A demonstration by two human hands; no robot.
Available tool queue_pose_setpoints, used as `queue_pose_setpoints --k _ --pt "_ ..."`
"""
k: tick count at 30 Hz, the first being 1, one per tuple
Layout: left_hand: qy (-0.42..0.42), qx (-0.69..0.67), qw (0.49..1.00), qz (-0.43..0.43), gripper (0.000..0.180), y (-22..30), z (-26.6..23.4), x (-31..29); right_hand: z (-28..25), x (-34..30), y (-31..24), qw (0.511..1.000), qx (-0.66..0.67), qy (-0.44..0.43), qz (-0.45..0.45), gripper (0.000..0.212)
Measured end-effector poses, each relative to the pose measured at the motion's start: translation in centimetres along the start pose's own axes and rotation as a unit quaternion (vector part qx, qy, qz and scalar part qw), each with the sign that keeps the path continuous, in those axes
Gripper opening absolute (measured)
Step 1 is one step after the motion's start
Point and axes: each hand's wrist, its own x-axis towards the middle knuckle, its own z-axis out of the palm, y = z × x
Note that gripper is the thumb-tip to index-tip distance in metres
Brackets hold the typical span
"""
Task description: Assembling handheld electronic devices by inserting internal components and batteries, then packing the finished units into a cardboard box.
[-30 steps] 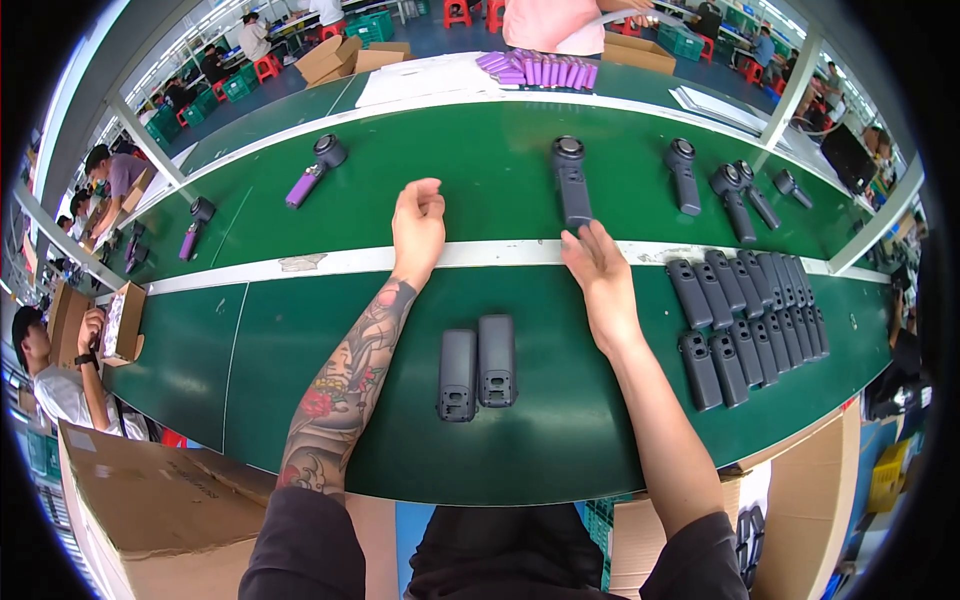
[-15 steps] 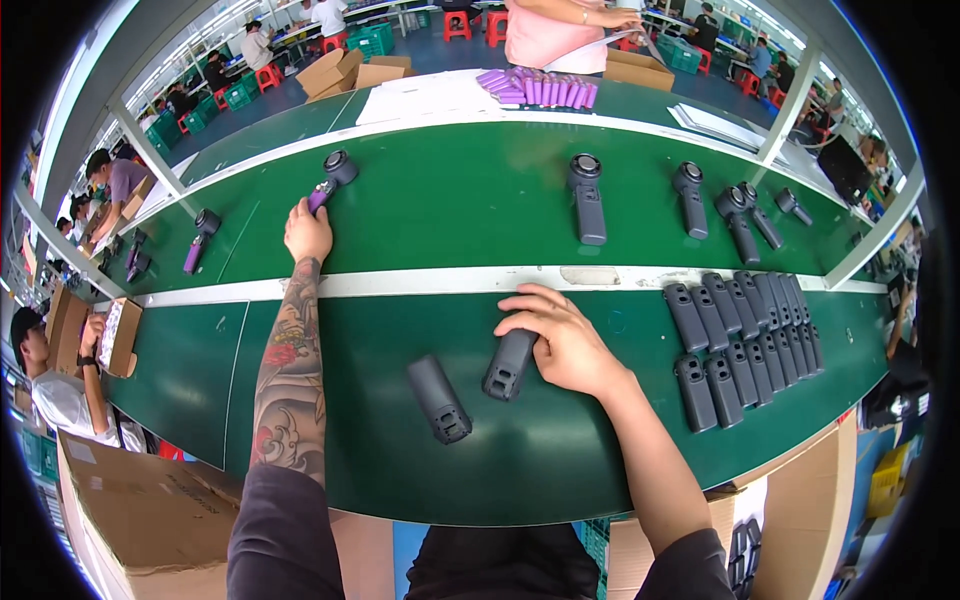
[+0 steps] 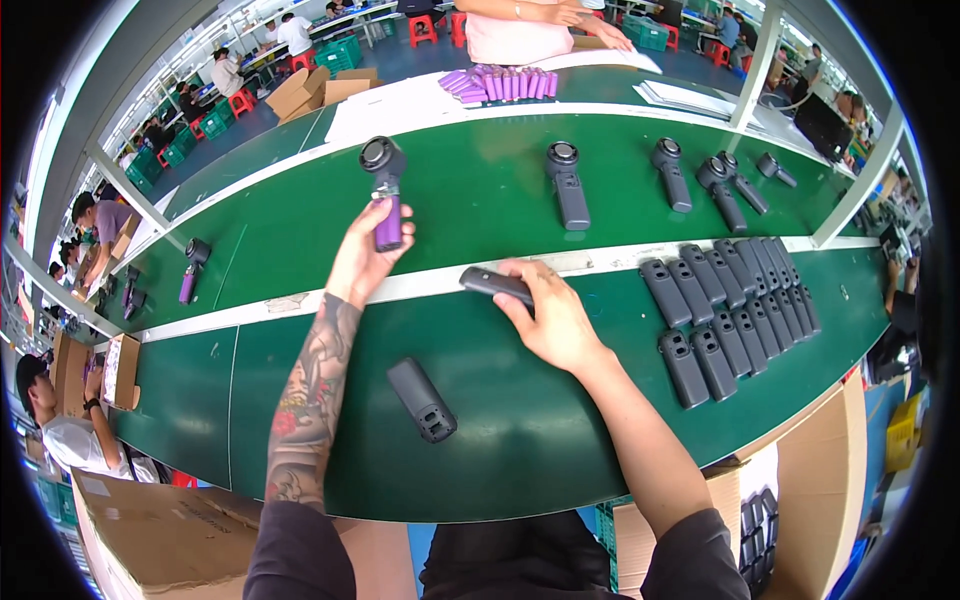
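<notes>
left hand [image 3: 372, 248] grips a round-headed device [image 3: 387, 190], right hand [image 3: 552, 318] clasps a dark casing [image 3: 488, 282].

The casing [image 3: 490, 282] you hold looks like smooth, dark plastic, with a soft sheen along its top. The loose casing [image 3: 420, 392] before you is matt, smooth plastic too. Your fan [image 3: 381, 160] has a dark plastic head; whether its shinier ring is metal, you cannot tell. Its purple cell [image 3: 388, 228] wears a smooth, slightly glossy wrap. Your bench [image 3: 500, 470] is smooth and glossy, throwing back blurred light, while the white strip [image 3: 430, 287] looks scuffed. Your sleeve [image 3: 300, 550] is matt cloth; the carton [image 3: 150, 520] is dull cardboard.
</notes>
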Motion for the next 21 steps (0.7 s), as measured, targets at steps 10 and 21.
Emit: queue_pose_setpoints --k 10,21 --pt "-0.084 0.023 0.995 -0.049 0.033 -5.2 6.9 -2.8 -0.2 0.8 0.1 0.946 0.274 0.108 0.137 0.032" --pt "-0.095 0.008 0.994 -0.058 0.042 -7.1 9.9 -5.6 0.8 0.7 -0.5 0.982 0.047 0.185 0.005 0.042"
